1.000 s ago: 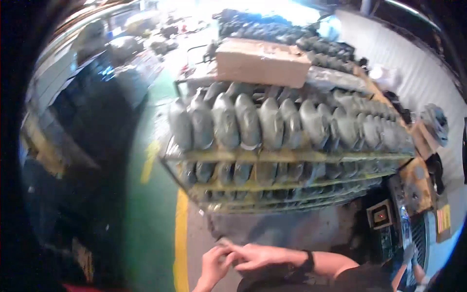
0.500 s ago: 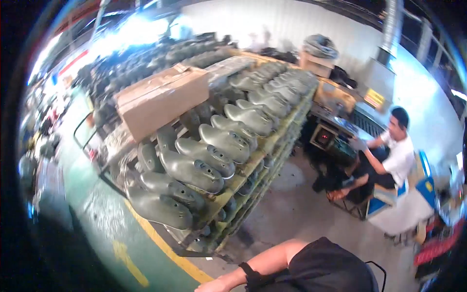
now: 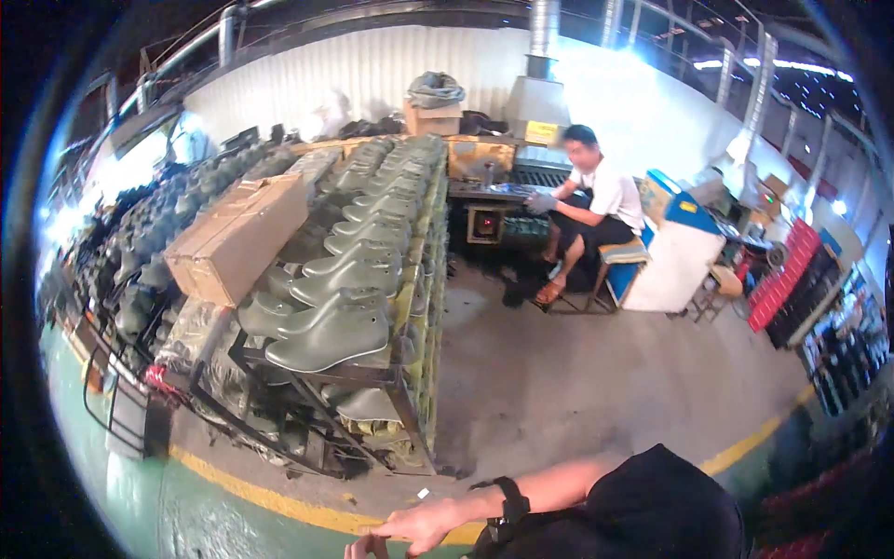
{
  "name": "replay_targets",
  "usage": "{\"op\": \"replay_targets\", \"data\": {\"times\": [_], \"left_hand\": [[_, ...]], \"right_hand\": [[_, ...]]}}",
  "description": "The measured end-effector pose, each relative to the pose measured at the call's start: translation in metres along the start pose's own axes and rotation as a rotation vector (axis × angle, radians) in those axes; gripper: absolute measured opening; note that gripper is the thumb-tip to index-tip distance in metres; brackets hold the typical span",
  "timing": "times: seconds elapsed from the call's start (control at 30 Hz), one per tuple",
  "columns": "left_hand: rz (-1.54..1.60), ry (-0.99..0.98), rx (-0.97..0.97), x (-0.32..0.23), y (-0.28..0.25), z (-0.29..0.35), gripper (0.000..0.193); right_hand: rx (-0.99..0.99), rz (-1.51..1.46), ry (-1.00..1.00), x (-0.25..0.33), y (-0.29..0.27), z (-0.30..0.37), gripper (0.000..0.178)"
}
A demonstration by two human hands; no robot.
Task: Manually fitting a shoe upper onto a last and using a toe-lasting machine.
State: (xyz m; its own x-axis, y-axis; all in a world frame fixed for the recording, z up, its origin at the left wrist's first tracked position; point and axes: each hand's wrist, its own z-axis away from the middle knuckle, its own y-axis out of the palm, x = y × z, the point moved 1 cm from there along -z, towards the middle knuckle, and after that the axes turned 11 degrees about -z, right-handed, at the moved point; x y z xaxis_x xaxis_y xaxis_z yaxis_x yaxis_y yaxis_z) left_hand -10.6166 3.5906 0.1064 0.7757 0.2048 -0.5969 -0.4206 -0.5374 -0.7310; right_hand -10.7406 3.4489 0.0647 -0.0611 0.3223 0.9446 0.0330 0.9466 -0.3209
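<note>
My right arm comes in at the lower right, with a black sleeve and a dark band on the wrist. My right hand [image 3: 419, 527] is at the lower edge, its visible fingers apart and nothing seen in them; the edge cuts part of it off. My left hand is out of view. Nearest ahead stands a metal rack [image 3: 410, 419] with yellowish shelves. Rows of olive-green shoe-shaped pieces [image 3: 333, 334] lie on it, with small holes and a pale lower edge. A brown cardboard box [image 3: 237, 240] rests on the rack's left side. My hand touches neither.
Right of the rack, a co-worker [image 3: 605, 196] with gloved hands sits at a workbench [image 3: 494, 189] under an exhaust hood [image 3: 537, 102]. Behind them is a white-and-blue cabinet [image 3: 670, 256]. Red crates [image 3: 785, 270] stand farther right. A yellow floor line [image 3: 279, 503] runs before the rack.
My view has swung right, so the rack and co-worker now appear farther left. More of my right hand shows at the lower edge, fingers now visible.
</note>
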Motion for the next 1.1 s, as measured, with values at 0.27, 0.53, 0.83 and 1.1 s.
{"op": "replay_targets", "data": {"times": [0.27, 0.53, 0.83, 1.1], "left_hand": [[-0.006, 0.233, 0.186, 0.088, -0.017, -0.039, 0.014], [-0.184, -0.188, 0.253, 0.198, -0.140, -0.064, 0.011], [-0.265, -0.462, 0.016, 0.434, -0.229, -0.057, 0.016], [-0.417, -0.460, -0.304, 0.591, -0.378, -0.134, 0.007]], "right_hand": [[-0.243, 0.013, 0.196, -0.029, 0.037, -0.064, 0.089], [0.138, -0.163, -0.036, -0.024, 0.066, -0.258, 0.078], [0.378, -0.096, 0.019, -0.048, 0.158, -0.507, 0.063], [0.481, -0.042, 0.224, 0.031, 0.198, -0.768, 0.096]]}}
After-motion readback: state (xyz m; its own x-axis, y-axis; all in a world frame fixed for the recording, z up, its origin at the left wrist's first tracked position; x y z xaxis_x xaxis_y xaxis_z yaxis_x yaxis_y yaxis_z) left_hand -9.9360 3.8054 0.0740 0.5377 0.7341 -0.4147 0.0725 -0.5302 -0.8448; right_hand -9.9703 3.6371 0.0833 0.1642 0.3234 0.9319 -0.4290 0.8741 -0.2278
